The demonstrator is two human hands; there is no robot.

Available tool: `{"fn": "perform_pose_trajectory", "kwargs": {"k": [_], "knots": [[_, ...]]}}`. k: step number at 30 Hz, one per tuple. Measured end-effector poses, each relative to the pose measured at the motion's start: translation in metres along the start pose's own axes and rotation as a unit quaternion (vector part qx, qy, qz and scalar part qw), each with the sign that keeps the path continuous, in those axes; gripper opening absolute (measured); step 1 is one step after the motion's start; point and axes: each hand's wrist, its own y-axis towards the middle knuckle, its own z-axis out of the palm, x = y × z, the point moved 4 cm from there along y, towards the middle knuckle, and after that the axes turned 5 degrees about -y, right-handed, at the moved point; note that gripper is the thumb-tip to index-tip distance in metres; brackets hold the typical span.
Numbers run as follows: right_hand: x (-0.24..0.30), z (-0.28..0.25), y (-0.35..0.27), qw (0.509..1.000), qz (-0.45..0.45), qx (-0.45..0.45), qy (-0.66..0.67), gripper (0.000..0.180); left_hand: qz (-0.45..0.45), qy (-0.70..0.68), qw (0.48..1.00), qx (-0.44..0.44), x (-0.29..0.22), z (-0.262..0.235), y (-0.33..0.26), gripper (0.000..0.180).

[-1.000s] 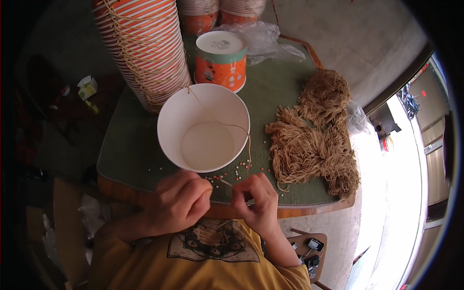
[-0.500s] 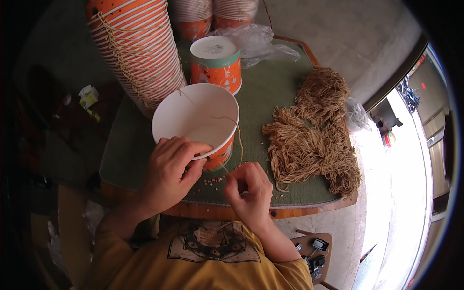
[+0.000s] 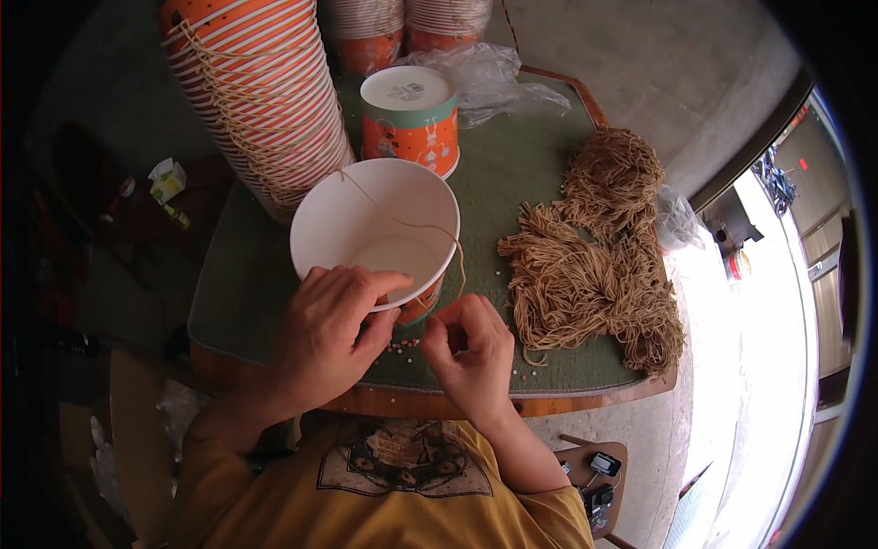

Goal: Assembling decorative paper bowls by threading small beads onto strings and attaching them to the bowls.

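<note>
A paper bucket [image 3: 375, 197], white inside and orange outside, tilts toward me on the green-topped table. My left hand [image 3: 325, 329] holds its near rim, fingers inside and thumb outside. A thin tan cord [image 3: 463, 265] runs from the far-left rim across the mouth and over the right edge, hanging in a loop. Just right of the bucket, my right hand [image 3: 471, 352] is closed in a pinch, with a short length of the cord running from the bucket's near side to its fingertips. Hidden behind the fingers is the cord's tip.
A tall stack of corded buckets [image 3: 251, 101] leans at the left. Behind stand an upturned bucket [image 3: 409, 128] and a clear plastic bag [image 3: 485, 78]. Bundles of tan cord [image 3: 585, 274] lie at the right. Small beads [image 3: 402, 346] are scattered along the near side of the table [image 3: 494, 183].
The bucket has shifted slightly right, with my left hand moving along. The cord now stretches more visibly across the mouth. My right hand keeps its pinch and has moved slightly up.
</note>
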Motion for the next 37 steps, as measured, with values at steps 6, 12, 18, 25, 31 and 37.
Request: {"fn": "perform_pose_trajectory", "kwargs": {"k": [6, 12, 18, 25, 31, 37], "knots": [[-0.003, 0.002, 0.001, 1.0, -0.011, 0.002, 0.004, 0.012, -0.019, -0.027, 0.999, 0.028, -0.008, 0.0, 0.0, 0.038], [-0.006, 0.002, 0.001, 1.0, 0.0, 0.013, -0.01, 0.011, -0.117, -0.143, 0.979, 0.09, 0.015, -0.005, 0.015, 0.033], [-0.003, 0.001, 0.002, 1.0, 0.004, 0.023, -0.011, 0.011, -0.059, -0.158, 0.96, 0.224, 0.016, 0.005, 0.03, 0.012], [-0.002, -0.013, 0.007, 0.998, 0.016, 0.066, -0.016, 0.008, -0.119, -0.175, 0.956, 0.204, 0.017, 0.005, 0.032, 0.012], [0.001, -0.027, 0.013, 0.997, 0.032, 0.058, 0.036, 0.015, -0.15, -0.299, 0.922, 0.194, 0.024, 0.011, 0.035, 0.013], [0.004, -0.014, 0.021, 0.993, 0.048, 0.097, 0.044, 0.02, -0.194, -0.424, 0.862, 0.2, 0.023, 0.017, 0.036, 0.018]]}}
